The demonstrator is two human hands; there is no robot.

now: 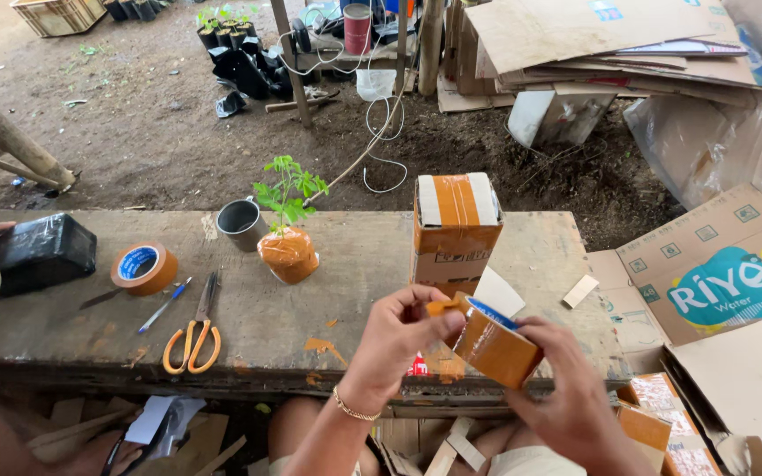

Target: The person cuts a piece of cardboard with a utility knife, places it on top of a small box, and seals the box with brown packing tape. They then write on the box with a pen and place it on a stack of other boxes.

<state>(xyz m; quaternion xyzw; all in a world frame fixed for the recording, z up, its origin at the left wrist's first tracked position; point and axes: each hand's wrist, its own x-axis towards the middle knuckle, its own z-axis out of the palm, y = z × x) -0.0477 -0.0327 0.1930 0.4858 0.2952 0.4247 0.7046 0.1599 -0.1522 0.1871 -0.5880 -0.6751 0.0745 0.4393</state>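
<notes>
- Head view: a tape roll (497,346) is gripped by the closed right hand (575,401) over the table's (354,291) near edge.
- Its loose end is pinched by the left hand (394,339), just left of the roll.
- A taped box (456,227) stands upright directly behind, nearer the left hand.

Glossy brown plastic tape roll (494,345), held between left hand (396,339) and right hand (566,397); matt cardboard box (456,231) sealed with shiny tape strips; rough, stained wooden bench (346,291); dull grey metal cup (242,223); steel scissors (196,326) with smooth orange plastic handles.
</notes>
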